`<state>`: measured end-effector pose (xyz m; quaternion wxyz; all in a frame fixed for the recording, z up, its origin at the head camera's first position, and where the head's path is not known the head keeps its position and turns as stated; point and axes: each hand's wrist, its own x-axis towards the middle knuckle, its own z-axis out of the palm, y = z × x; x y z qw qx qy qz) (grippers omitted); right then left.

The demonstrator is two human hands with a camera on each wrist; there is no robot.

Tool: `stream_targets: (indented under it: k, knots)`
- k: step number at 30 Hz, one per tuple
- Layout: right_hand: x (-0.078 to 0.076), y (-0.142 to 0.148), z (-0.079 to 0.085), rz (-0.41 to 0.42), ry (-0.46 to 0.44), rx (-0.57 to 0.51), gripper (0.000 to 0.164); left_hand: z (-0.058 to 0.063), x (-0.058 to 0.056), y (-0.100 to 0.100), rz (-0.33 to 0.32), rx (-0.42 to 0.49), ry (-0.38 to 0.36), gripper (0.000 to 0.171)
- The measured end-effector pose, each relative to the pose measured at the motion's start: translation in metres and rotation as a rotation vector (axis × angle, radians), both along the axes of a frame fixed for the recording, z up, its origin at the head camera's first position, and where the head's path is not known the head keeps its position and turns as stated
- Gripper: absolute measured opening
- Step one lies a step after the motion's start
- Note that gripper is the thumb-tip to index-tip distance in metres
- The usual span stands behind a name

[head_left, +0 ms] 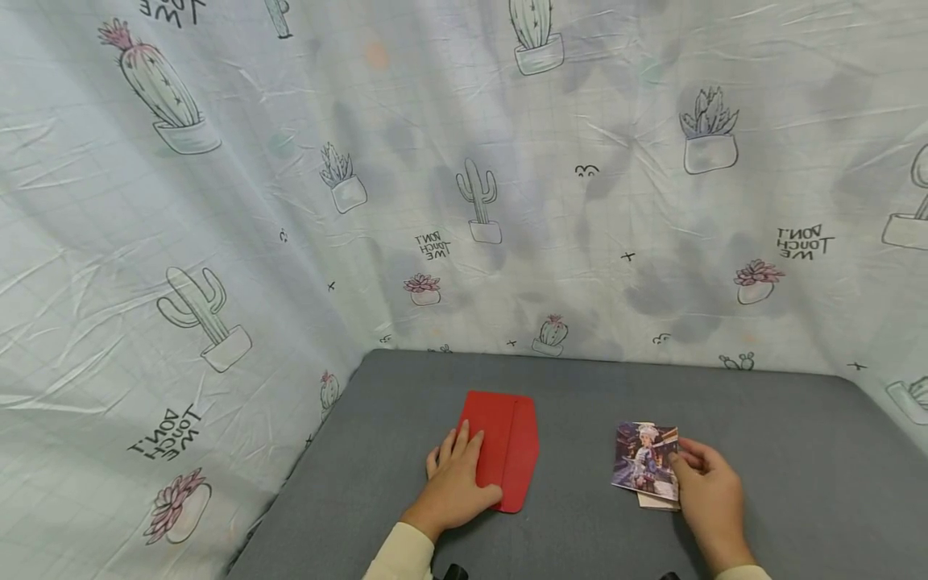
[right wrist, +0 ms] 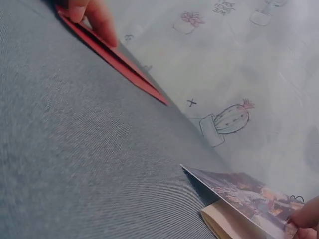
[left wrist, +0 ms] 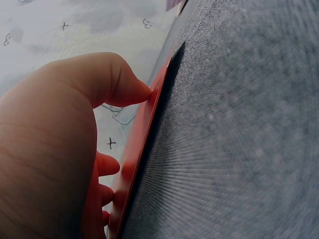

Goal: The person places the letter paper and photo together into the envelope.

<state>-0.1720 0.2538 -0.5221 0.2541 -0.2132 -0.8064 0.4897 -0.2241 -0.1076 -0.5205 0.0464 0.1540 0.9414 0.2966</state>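
A red envelope (head_left: 500, 451) lies on the grey table, its pointed flap toward the right. My left hand (head_left: 453, 483) rests on its left part, fingers laid out over the paper and thumb (left wrist: 124, 84) pressing near the lower edge. Off to the right, my right hand (head_left: 710, 491) pinches the right edge of a glossy picture card (head_left: 644, 461) printed with a white-haired cartoon figure. That card is tilted up off the table. Under it, a folded beige paper (right wrist: 227, 219) shows partly, the rest hidden by the card.
Grey ribbed cloth covers the table (head_left: 573, 515), and its surface stretches between the two hands. A pale curtain (head_left: 551, 266) printed with cacti hangs along the back and left sides.
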Motion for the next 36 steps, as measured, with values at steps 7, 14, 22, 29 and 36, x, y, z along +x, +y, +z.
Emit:
stream_targets:
  k: [7, 14, 22, 29, 36]
  knots:
    - [-0.0018, 0.0038, 0.0002, 0.026, 0.012, -0.219, 0.029, -0.0015, -0.0004, -0.0008, -0.001, -0.003, 0.006, 0.098]
    - [-0.0037, 0.0083, 0.002, 0.044, 0.017, -0.4, 0.03, -0.0016, -0.0004, -0.001, -0.001, -0.001, 0.004, 0.099]
    - [-0.0025, 0.0089, 0.0067, 0.053, 0.07, -0.604, 0.021, -0.0029, -0.0012, -0.0018, -0.002, 0.0, 0.005, 0.099]
    - [-0.005, 0.009, 0.0051, 0.059, 0.056, -0.606, 0.02, -0.0034, -0.0015, -0.0026, -0.003, -0.005, 0.001, 0.098]
    - [-0.0062, 0.0059, 0.0044, 0.07, 0.029, -0.605, 0.018, -0.0025, -0.0019, -0.0026, -0.005, 0.004, -0.008, 0.097]
